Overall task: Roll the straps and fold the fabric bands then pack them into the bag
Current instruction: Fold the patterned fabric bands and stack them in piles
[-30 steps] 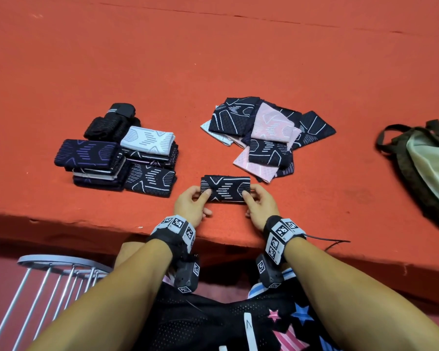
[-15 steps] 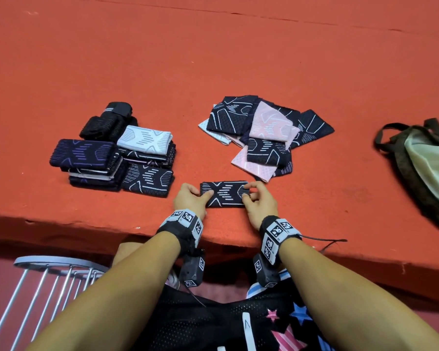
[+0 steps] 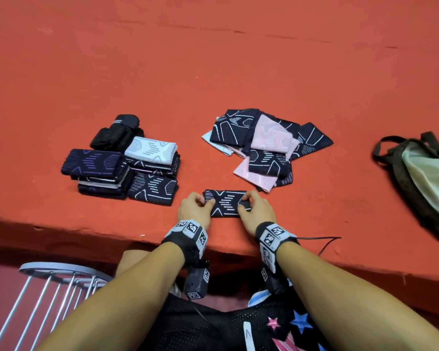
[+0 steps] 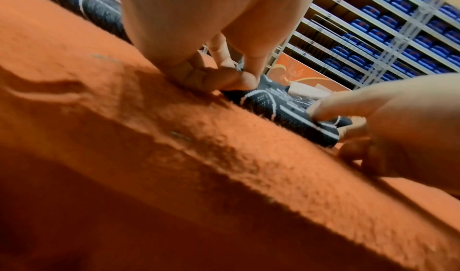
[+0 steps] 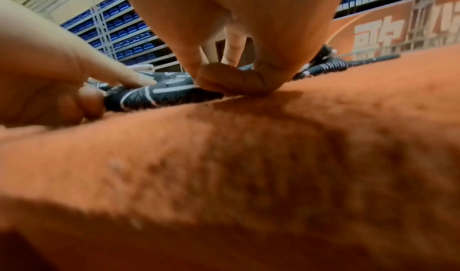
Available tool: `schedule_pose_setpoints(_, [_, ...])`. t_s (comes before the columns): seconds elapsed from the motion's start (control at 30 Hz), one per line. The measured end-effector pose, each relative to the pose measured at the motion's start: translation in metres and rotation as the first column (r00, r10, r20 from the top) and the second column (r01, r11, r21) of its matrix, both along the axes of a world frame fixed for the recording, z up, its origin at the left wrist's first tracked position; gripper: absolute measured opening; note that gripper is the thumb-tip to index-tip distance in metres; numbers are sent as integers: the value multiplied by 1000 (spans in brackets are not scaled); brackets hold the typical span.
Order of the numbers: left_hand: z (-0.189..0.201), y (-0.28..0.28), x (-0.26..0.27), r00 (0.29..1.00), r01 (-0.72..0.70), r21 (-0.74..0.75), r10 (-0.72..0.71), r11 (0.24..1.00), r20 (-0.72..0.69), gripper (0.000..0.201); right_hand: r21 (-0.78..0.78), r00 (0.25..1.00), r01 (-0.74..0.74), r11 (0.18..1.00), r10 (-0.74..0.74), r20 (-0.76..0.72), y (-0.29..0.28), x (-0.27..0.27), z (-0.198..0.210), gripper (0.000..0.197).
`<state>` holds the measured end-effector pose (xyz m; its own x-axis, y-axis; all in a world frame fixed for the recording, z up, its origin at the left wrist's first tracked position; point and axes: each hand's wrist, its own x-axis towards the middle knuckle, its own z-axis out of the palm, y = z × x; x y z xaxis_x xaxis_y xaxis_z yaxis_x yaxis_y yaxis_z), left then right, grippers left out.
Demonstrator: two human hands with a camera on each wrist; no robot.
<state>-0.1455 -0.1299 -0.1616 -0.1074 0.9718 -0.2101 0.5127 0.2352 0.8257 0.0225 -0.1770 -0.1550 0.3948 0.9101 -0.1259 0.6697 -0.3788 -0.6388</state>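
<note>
A folded black band (image 3: 226, 202) with white lines lies near the front edge of the red felt table (image 3: 213, 72). My left hand (image 3: 205, 202) pinches its left end and my right hand (image 3: 244, 203) pinches its right end. The left wrist view shows the band (image 4: 278, 108) between both hands, and the right wrist view shows the same band (image 5: 159, 98) under my thumb. Folded bands (image 3: 127, 171) are stacked at the left, with rolled black straps (image 3: 117, 133) behind them. Unfolded bands (image 3: 264, 145) lie in a loose pile behind my right hand. The olive bag (image 3: 421, 173) lies open at the right.
A metal wire rack (image 3: 61, 272) stands below the table edge at the lower left. A thin black cable (image 3: 322, 240) runs from my right wrist across the table's front edge. Shelves of blue items (image 4: 385, 29) fill the background.
Both hands have drawn the band slightly nearer the table's front edge, and the fingers now curl more over its two ends.
</note>
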Motion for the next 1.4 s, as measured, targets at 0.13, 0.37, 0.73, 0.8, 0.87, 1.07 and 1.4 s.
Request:
schedule_pose_setpoints(0.13, [9,-1,-13,991,-2,34,-2,999,132,30,3,919,-69,998,65,-390,9,-3,9,20])
schedule_pose_setpoints(0.37, [50,21,-80,996,-64,300,42,952,77,16,178,852,-150,973,218,-476,52,-82,27,19])
schedule_pose_setpoints(0.73, [33,36,-140,945,34,252,51,967,-324,43,221,896,-145,965,223,-384,90,-171,8,14])
schedule_pose_setpoints(0.8, [30,35,-138,929,75,267,29,961,-368,47,214,918,-159,964,224,-327,93,-173,1,16])
schedule_pose_setpoints(0.87, [26,38,-134,927,121,235,-25,964,-374,49,212,938,-162,964,217,-269,97,-171,-5,15])
schedule_pose_setpoints(1.07, [15,44,-127,937,71,86,-37,994,-347,50,193,942,-197,961,240,-234,95,-161,-12,22])
schedule_pose_setpoints(1.4, [32,37,-119,962,16,193,37,981,-270,54,155,895,-263,952,301,-330,94,-146,-5,43])
